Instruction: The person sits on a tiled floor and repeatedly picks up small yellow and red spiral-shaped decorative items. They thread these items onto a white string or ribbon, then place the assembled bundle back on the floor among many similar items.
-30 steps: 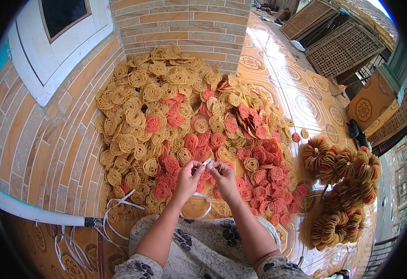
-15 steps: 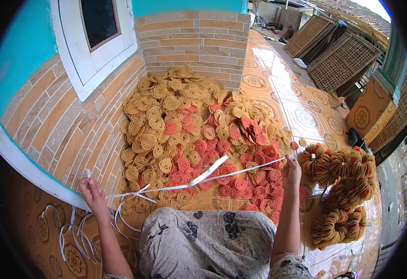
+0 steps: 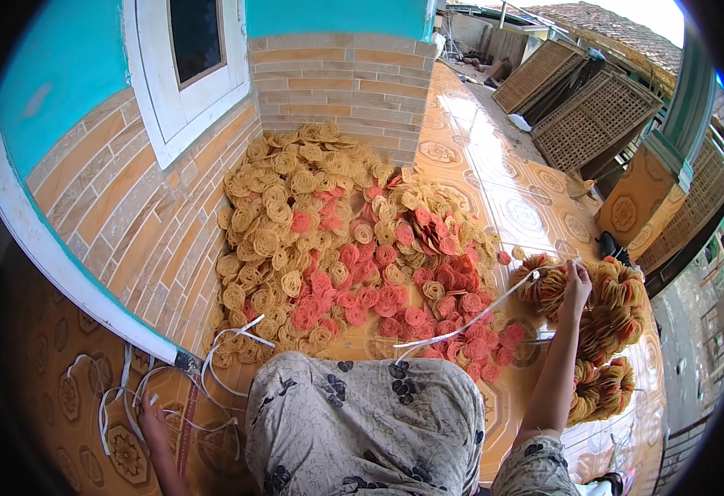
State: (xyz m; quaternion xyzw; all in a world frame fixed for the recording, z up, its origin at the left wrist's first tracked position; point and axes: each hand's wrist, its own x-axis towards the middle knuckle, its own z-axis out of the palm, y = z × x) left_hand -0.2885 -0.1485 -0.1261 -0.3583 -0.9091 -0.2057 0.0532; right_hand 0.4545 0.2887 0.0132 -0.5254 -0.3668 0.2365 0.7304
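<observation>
My right hand [image 3: 576, 286] is raised at the right, pinching the end of a white plastic strip [image 3: 461, 324] that runs back toward my lap. It hovers over the tied bundles of round crackers [image 3: 618, 322]. My left hand [image 3: 154, 422] is low at the left, on the floor among loose white strips [image 3: 221, 355]; its fingers rest on them, and whether it grips one is unclear. A big heap of yellow and red coiled crackers [image 3: 337, 248] lies in front of me against the brick wall. My patterned garment [image 3: 362, 422] covers my knees.
A brick wall with a white-framed window [image 3: 188, 74] stands at the left and back. The orange patterned tile floor [image 3: 494, 182] stretches to the right. Woven bamboo racks [image 3: 593, 107] lean at the far right.
My left hand dropped lower toward the loose strips on the floor. My right hand carried the strip's end farther right, over the cracker bundles. My head lifted slightly.
</observation>
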